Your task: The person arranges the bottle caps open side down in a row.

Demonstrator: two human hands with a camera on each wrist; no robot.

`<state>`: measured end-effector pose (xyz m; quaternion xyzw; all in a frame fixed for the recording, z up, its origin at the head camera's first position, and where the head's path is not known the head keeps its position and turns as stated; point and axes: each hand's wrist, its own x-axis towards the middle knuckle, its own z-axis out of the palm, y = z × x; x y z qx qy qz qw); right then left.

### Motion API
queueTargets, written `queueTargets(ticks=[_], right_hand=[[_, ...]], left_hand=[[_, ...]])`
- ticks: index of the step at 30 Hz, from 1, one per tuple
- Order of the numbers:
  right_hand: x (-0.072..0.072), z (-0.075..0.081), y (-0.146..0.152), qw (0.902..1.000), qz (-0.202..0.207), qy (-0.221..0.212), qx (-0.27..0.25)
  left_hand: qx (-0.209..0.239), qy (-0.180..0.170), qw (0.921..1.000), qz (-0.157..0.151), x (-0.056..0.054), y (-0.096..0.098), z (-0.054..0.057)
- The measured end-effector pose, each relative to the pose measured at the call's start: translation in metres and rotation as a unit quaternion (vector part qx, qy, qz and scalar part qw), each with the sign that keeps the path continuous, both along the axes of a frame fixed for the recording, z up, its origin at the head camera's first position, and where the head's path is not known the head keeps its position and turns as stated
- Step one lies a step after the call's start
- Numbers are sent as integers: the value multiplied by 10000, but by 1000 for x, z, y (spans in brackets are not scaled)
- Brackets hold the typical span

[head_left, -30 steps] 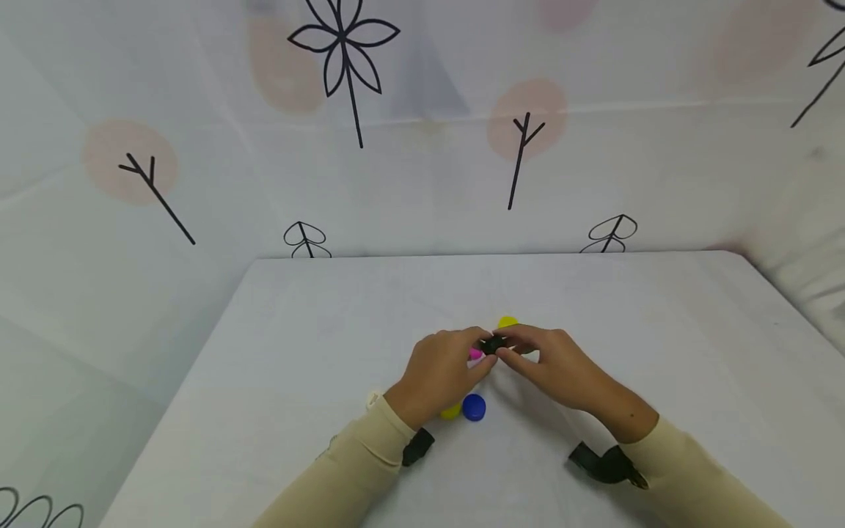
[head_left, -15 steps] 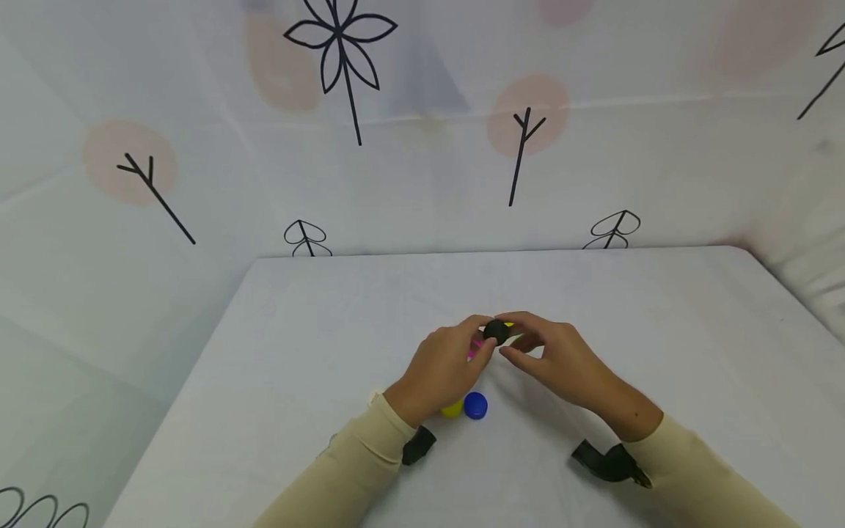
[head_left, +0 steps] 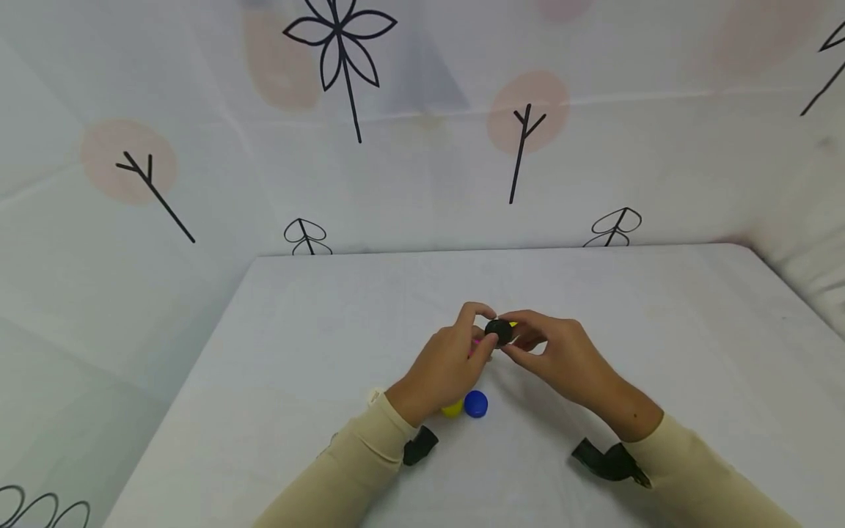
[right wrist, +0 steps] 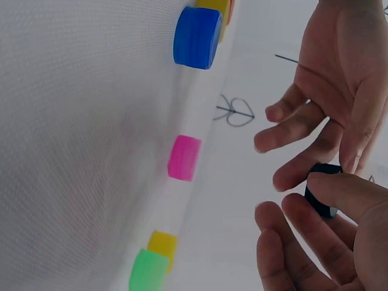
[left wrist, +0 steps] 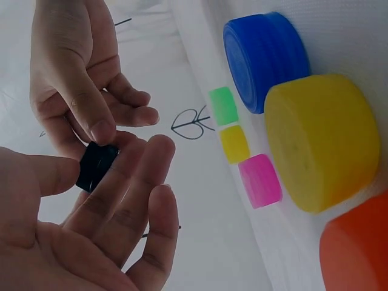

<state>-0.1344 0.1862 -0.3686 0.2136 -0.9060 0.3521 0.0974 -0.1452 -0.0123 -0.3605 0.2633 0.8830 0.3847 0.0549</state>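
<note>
A small round black cap (head_left: 499,331) is held up between both hands above the table. My left hand (head_left: 444,367) holds it from the left, its thumb at the cap's lower edge and its index finger bent over the top. From the right, my right hand (head_left: 564,359) pinches it between thumb and fingers. In the right wrist view my right thumb lies across the black cap (right wrist: 322,191). Below the hands, a blue cap (head_left: 476,404) and a yellow cap (head_left: 452,408) lie on the table, the yellow one partly hidden by the left wrist.
An orange-red cap (left wrist: 357,248) lies beside the large yellow one. Farther off are a pink cap (left wrist: 260,180), a smaller yellow cap (left wrist: 234,144) and a green cap (left wrist: 224,106). Black straps (head_left: 610,463) hang at the cuffs. A patterned cloth (head_left: 429,169) backs the white table (head_left: 317,315).
The black cap has risen slightly and turned so its round face shows. My right fingers came off its edge and meet it again; my left index finger has lifted and bent.
</note>
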Motion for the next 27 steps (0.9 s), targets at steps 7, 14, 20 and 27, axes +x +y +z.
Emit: queueTargets(ticks=[7,14,20,27], right_hand=[[0,2,3,9999,74,24,105],[0,9,6,9987,104,-337,376],[0,12,10,9961,189,-648,562],[0,15,11,9915,484,-992,683]], left_hand=[[82,-260,9996,-32,1,0,1],[-139,-378,9992,56,0,0,4],[-424,-425,9982,-85,-1,-2,6],[-836,-456,9954,-113,-3,-7,10]])
